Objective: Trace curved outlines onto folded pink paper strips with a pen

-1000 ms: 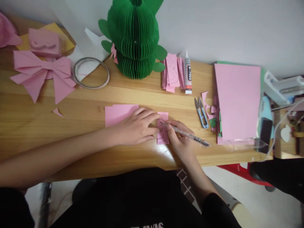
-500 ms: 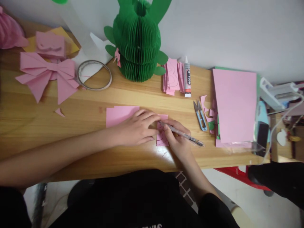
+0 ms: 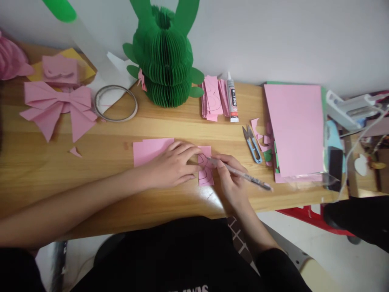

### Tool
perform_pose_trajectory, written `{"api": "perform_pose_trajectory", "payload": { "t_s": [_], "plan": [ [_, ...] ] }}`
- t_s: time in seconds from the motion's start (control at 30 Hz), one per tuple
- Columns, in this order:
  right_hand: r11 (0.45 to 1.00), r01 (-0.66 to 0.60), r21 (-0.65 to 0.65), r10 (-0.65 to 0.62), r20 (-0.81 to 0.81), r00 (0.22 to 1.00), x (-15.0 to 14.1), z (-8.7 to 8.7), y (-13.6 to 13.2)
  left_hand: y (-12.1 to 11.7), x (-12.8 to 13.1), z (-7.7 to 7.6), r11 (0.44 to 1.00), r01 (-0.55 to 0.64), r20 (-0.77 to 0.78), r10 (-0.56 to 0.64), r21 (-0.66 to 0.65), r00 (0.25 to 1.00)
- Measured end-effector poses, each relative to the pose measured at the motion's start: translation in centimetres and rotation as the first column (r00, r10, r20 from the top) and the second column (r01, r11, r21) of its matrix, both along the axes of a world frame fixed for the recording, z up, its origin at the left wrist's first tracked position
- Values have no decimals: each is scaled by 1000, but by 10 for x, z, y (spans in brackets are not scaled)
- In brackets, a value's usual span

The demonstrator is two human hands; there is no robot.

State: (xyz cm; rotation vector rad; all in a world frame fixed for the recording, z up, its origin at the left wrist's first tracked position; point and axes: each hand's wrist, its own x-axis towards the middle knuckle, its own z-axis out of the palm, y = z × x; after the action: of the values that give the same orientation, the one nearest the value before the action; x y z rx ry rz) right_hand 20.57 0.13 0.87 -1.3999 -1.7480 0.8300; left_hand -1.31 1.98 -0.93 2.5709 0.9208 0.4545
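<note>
A pen point(image 3: 247, 177) is gripped in my right hand point(image 3: 233, 180), its tip over a small pink paper strip point(image 3: 206, 177) that bears a drawn curved outline. My left hand point(image 3: 174, 164) lies flat with fingers stretched out, the fingertips touching the strip's left edge. Under that hand, partly hidden by it, are pink paper sheets point(image 3: 147, 152). Behind the strip lies a stack of pink strips point(image 3: 212, 97), the top one marked with a similar outline, and beside it a glue tube point(image 3: 233, 99).
Blue thread snips point(image 3: 253, 144) and paper scraps point(image 3: 265, 140) lie to the right, by a pile of pink sheets point(image 3: 296, 129). A green honeycomb paper figure point(image 3: 165, 61) stands at the back. Leftward are a tape roll point(image 3: 133, 111) and a pink paper bow point(image 3: 60, 105).
The pen and my right hand have shifted slightly to the right, and more of the drawn outline shows. My left hand stays on the paper. The camera view has moved a little.
</note>
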Motion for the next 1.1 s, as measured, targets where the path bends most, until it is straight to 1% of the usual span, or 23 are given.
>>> {"api": "perform_pose_trajectory", "payload": {
  "t_s": [0.03, 0.1, 0.2, 0.3, 0.37, 0.43, 0.5, 0.57, 0.63, 0.8, 0.93, 1.1],
  "plan": [
    [1000, -17, 21, 16, 42, 999, 3, 3, -3, 0, 0, 0, 1000, -1, -4, 1, 1, 1000],
    [993, -92, 77, 80, 145, 986, 10, 6, -12, 0, 0, 1, 1000, 1, -4, -1, 5, 1000],
    [953, -231, 198, 160, 319, 934, 18, 3, -27, 0, 0, 2, 1000, 5, 6, -5, 22, 1000],
    [915, -289, 281, 152, 424, 893, 22, -5, -38, 0, -1, 2, 1000, -3, -8, 3, 29, 1000],
    [921, -277, 274, 147, 414, 898, 21, -6, -40, 0, -1, 2, 999, -2, -20, 3, 34, 1000],
    [946, -244, 212, 160, 348, 924, 17, -3, -36, 0, -2, 1, 998, 5, -17, -4, 58, 1000],
    [972, -197, 130, 161, 244, 956, 12, 3, -28, 0, -2, 0, 996, 17, -5, -17, 89, 1000],
    [989, -120, 90, 104, 159, 982, 6, 8, -20, 0, -3, 0, 994, 24, 1, -24, 103, 1000],
    [995, -66, 77, 56, 119, 991, 1, 10, -14, 0, -3, 0, 995, 28, -5, -28, 92, 1000],
    [998, -51, 29, 47, 122, 991, -4, 6, -11, 1, -2, 2, 994, 33, -3, -33, 100, 999],
    [999, -35, 30, 30, 142, 989, -5, 4, -11, 0, -1, 2, 996, 21, 8, -22, 89, 1000],
    [997, -76, 23, 71, 175, 982, -9, 4, -6, -1, 0, 4, 999, 2, 0, -2, 36, 1000]
  ]
}}
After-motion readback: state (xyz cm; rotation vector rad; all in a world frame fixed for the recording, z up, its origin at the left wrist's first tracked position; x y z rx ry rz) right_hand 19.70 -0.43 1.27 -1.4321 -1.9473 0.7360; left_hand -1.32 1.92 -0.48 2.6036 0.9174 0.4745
